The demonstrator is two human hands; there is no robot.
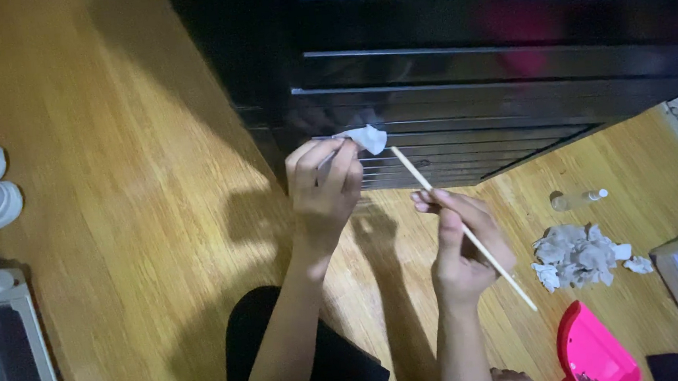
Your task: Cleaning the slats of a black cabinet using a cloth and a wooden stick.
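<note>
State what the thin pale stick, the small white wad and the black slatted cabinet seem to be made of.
Thin pale stick: probably wood or bamboo, matt, straight and uniform. Small white wad: likely tissue paper, soft and crumpled. Black slatted cabinet: glossy lacquered wood or laminate, judging by reflections; cannot tell which.

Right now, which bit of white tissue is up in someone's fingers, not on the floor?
The small clean white tissue piece pinched by the left hand in front of the black cabinet. The other tissues are a crumpled grey-white pile on the wooden floor.
</note>
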